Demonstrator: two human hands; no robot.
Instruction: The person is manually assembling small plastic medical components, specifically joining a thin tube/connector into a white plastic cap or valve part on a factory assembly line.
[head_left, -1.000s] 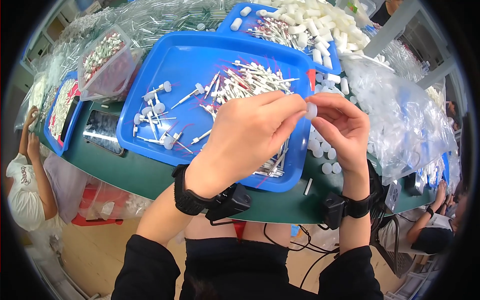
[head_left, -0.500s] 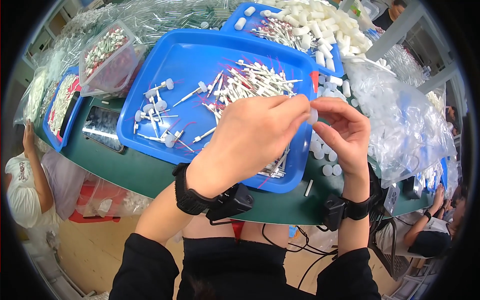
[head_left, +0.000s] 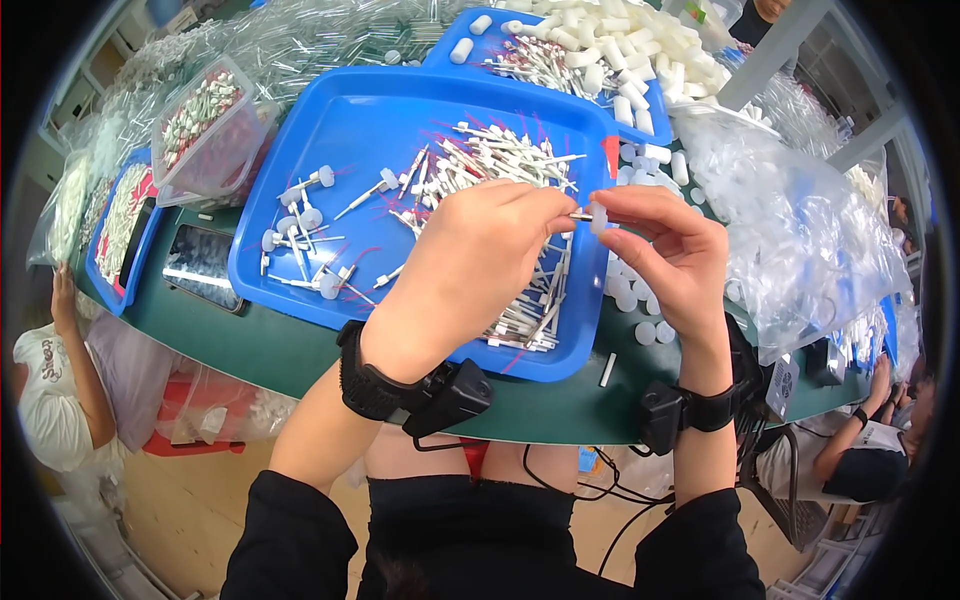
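Note:
My left hand (head_left: 480,250) pinches a thin white stick (head_left: 581,216) near its end, above the right side of a blue tray (head_left: 350,120). Between the thumb and fingers of my right hand (head_left: 675,245) is a translucent white round cap (head_left: 598,218). Cap and stick meet end to end; how deep the stick sits in the cap I cannot make out. Below lies a heap of white sticks (head_left: 490,155) with thin pink wires. At the tray's left, several sticks with caps (head_left: 310,217) lie loosely together.
Loose translucent caps (head_left: 645,332) lie right of the tray, beside a large clear plastic bag (head_left: 780,220). Left are a phone (head_left: 202,262) and a clear plastic bin (head_left: 205,140). Behind stands another blue tray (head_left: 462,30) with white foam cylinders. Other people sit at both sides.
My hands have drawn slightly apart and shifted a little left, so the stick's end and the cap now show between them. The whole view has shifted slightly.

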